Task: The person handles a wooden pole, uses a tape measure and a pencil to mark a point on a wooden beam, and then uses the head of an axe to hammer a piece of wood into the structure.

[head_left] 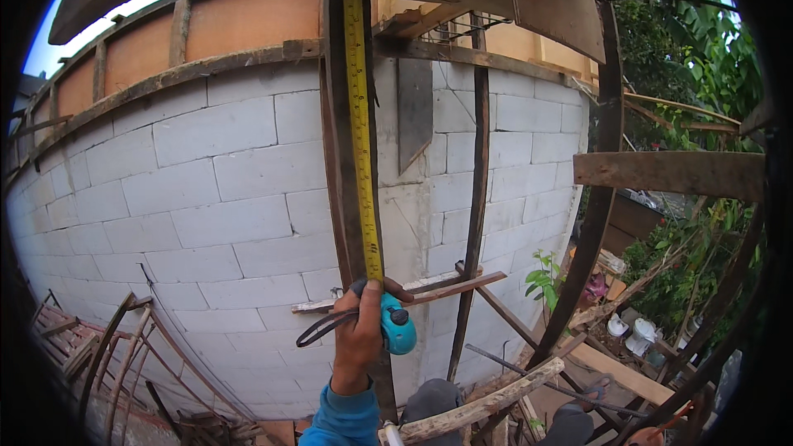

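Observation:
My left hand [359, 322], in a blue sleeve, is closed around a turquoise tape measure [399, 332] with a dark round button. Its thumb presses at the case's mouth, and fingertips show on the far side. A black wrist strap [318, 329] loops out to the left. From the case the yellow blade [360, 132] runs straight up along the face of a dark upright wooden post [347, 198], reaching the top of the picture. The blade's far end cannot be made out. My right hand does not show.
Behind the post stands a white block wall [239, 182] with wooden formwork [248, 25] above. More posts [475, 198] and a cross board [669, 175] stand right. Below lie a rough pole [487, 400], a thin metal rod [562, 384] and planks [619, 372]. Bent frames [116, 363] lean left.

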Motion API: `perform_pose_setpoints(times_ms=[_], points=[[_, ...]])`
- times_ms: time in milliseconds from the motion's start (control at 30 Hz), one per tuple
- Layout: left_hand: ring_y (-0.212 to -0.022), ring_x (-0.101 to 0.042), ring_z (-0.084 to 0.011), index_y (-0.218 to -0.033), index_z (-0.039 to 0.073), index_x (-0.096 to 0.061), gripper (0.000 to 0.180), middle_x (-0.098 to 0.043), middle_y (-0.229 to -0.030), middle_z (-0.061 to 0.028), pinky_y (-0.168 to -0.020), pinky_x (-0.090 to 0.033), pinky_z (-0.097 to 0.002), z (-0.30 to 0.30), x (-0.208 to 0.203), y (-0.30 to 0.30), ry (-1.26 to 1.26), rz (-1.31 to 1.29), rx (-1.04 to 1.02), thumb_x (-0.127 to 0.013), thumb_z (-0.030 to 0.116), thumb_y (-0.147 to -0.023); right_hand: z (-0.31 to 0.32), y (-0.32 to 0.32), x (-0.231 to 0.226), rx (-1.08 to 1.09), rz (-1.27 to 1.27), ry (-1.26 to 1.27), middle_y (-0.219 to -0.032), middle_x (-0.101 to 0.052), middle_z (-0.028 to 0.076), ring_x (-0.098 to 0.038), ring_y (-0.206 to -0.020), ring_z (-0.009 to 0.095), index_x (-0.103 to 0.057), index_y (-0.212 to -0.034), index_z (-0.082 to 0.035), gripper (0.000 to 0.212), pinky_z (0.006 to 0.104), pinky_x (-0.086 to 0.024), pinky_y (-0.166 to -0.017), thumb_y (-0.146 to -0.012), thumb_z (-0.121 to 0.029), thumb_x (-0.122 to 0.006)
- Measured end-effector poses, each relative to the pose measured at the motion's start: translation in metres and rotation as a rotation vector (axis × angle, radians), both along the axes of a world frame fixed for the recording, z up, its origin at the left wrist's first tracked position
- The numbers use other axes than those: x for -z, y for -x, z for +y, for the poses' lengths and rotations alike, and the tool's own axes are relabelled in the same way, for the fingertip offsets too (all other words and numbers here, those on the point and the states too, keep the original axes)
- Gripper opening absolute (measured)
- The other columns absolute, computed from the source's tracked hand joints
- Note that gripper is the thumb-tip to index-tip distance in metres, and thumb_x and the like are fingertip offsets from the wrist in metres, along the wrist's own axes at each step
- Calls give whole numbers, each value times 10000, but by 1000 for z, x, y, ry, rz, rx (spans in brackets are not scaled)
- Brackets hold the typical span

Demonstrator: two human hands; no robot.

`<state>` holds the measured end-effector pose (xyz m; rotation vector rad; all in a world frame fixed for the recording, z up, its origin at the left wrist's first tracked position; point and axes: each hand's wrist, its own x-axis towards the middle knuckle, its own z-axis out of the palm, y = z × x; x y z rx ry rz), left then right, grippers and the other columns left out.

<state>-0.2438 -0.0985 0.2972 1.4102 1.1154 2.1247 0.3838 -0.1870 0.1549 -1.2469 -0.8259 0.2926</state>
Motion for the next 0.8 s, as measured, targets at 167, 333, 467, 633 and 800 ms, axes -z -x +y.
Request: perform_pose_setpoints(times_ms=[167,333,467,633,800], points=[[-668,-599,-124,-846,-29,-641,383,-675,-780,-117,-645,-494,-270,-1,-7,-7,32,18,-4,-378,211,-987,85,171,-98,-477,-280,-74,-858,-554,51,-454,-543,44,-605,-1009,-30,168,189,-356,-444,-922,-167,-562],[-690,-622,-142,-864,-32,-637,369,-679,-796,-138,-669,-511,-274,2,-7,9,79,-43,150,-394,220,-978,86,335,-238,-668,-915,-501,-811,-597,102,-553,-616,143,-641,-1099,-2,262,268,-458,-548,-838,-21,-624],[-716,-639,-153,-877,-35,-633,361,-681,-800,-152,-681,-521,-274,-4,-9,14,101,-43,183,-408,230,-972,105,423,-295,-717,-985,-788,-850,-663,121,-652,-721,239,-669,-1024,-24,225,326,-519,-626,-801,-54,-676],[-693,-624,-138,-875,-28,-638,358,-683,-796,-144,-660,-512,-265,-2,-11,7,99,-44,199,-413,235,-968,133,485,-342,-395,-1179,-1059,-822,-667,66,-666,-749,240,-676,-889,-80,80,334,-539,-633,-823,-107,-640],[-681,-625,-155,-872,-27,-636,363,-681,-786,-149,-647,-511,-276,0,-8,11,94,-22,191,-417,248,-963,136,511,-353,-216,-1368,-1060,-773,-649,61,-673,-757,226,-649,-799,-87,28,332,-549,-638,-804,-79,-623]])
